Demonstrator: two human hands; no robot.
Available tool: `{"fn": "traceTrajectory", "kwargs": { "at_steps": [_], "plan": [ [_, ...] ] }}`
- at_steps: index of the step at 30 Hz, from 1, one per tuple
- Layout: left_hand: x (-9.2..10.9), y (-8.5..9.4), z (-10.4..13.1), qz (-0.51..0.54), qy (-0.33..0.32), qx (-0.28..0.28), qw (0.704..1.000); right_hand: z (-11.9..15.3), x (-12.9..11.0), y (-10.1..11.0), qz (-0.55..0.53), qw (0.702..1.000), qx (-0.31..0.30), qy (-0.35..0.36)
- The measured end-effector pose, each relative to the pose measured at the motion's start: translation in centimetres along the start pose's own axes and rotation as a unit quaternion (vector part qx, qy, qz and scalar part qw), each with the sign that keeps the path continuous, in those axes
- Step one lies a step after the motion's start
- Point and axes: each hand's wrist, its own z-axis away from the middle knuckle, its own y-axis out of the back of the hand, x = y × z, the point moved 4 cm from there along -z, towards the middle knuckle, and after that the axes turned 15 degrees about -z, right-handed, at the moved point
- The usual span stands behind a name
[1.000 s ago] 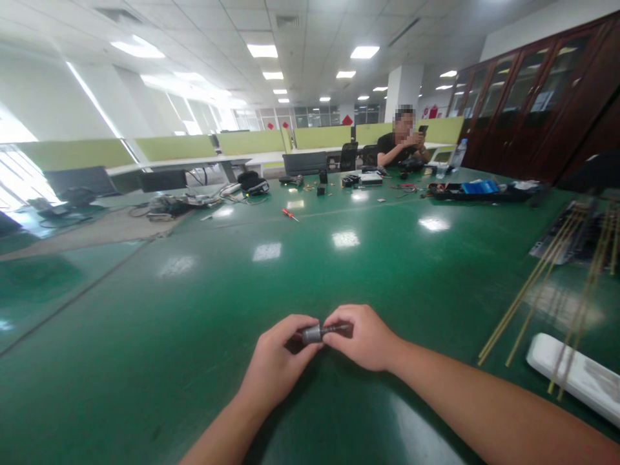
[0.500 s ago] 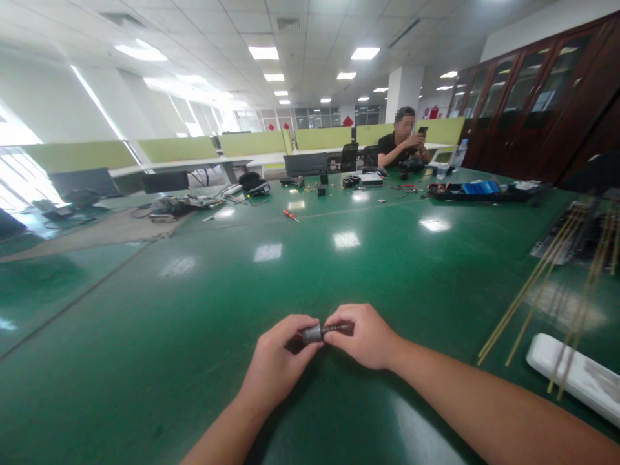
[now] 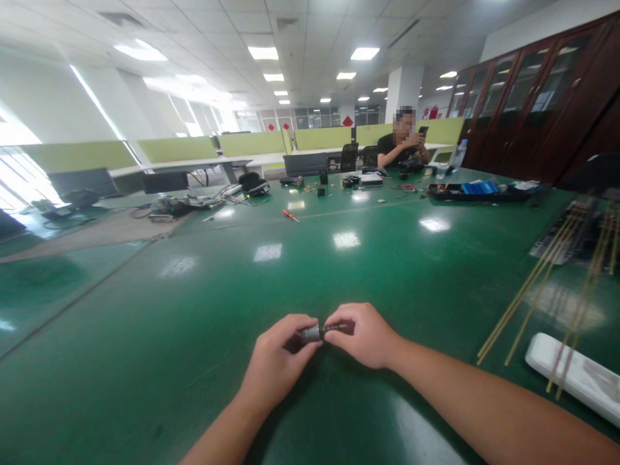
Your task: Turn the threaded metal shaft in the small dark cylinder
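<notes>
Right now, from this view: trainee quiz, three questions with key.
1. What does the left hand hold?
A) the yellow sticks
B) the grey cylinder
C) the water bottle

2. True or false: the red-handled screwdriver lies on the green table, apart from both hands.

3. Which hand pinches the slim dark shaft at the cylinder's end?

Key: 1. B. 2. True. 3. The right hand.
</notes>
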Motion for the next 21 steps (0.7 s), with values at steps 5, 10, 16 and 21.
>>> {"fn": "traceTrajectory", "kwargs": {
  "at_steps": [5, 10, 16, 21],
  "plan": [
    [0.0, 0.09, 0.0, 0.005, 0.003, 0.002, 1.0, 0.01, 0.06, -0.03, -0.004, 1.0, 0.001, 0.002],
    [0.01, 0.16, 0.08, 0.005, -0.002, 0.005, 1.0, 0.06, 0.02, -0.01, -0.005, 1.0, 0.004, 0.006],
    [0.15, 0.22, 0.0, 0.009, -0.008, 0.012, 1.0, 0.15, -0.11, 0.07, -0.01, 1.0, 0.013, 0.006],
    [0.14, 0.22, -0.04, 0.008, -0.013, 0.019, 1.0, 0.18, -0.03, 0.0, -0.012, 1.0, 0.015, 0.0]
  ]
}}
